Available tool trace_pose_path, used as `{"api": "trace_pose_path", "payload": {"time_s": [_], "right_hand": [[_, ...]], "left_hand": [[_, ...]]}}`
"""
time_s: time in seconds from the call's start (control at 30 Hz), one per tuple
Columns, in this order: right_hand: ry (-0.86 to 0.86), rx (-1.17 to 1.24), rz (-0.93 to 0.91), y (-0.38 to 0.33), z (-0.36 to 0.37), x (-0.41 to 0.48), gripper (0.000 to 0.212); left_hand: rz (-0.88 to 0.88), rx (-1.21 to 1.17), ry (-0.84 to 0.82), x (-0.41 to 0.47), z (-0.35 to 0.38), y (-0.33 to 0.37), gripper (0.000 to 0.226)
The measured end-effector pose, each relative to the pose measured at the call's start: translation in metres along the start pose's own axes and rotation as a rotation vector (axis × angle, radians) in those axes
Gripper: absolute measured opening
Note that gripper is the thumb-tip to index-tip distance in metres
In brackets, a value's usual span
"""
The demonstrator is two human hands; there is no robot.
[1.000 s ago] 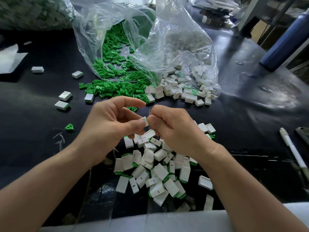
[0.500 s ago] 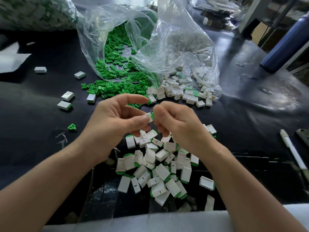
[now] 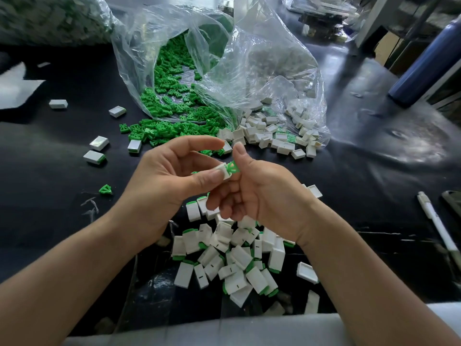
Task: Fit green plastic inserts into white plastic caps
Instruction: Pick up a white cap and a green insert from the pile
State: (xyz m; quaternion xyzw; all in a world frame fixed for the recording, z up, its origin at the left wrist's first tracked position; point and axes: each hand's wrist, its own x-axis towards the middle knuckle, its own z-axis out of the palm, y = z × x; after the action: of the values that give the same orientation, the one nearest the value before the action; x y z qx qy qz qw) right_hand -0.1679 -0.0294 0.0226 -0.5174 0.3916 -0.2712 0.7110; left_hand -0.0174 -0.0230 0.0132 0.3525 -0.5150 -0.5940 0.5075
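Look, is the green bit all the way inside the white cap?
Not fully in. Most of the green insert sticks out of the white cap that the left hand pinches.

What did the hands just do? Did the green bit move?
The right hand turned and lifted its thumb, so the green insert now shows at the mouth of the white cap. A second ago the fingers hid it. The left hand still pinches the cap. The bags and the pile under the hands stayed put.
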Motion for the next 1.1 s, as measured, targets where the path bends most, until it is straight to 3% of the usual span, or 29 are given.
{"api": "trace_pose_path", "payload": {"time_s": [0.43, 0.7, 0.87, 1.1], "right_hand": [[0.155, -0.078, -0.062, 0.007, 0.011, 0.003, 0.044], [0.085, -0.074, -0.081, 0.006, 0.009, 0.003, 0.052], [0.113, -0.146, -0.104, 0.003, 0.007, 0.002, 0.047], [0.137, -0.216, -0.129, 0.003, 0.005, 0.001, 0.041]], "left_hand": [[0.092, 0.059, 0.018, -0.003, 0.003, -0.006, 0.039], [0.087, 0.031, 0.027, -0.001, 0.001, -0.005, 0.041], [0.064, -0.064, -0.009, 0.000, 0.002, -0.006, 0.029], [0.039, -0.089, 0.003, -0.001, 0.001, -0.004, 0.030]]}}
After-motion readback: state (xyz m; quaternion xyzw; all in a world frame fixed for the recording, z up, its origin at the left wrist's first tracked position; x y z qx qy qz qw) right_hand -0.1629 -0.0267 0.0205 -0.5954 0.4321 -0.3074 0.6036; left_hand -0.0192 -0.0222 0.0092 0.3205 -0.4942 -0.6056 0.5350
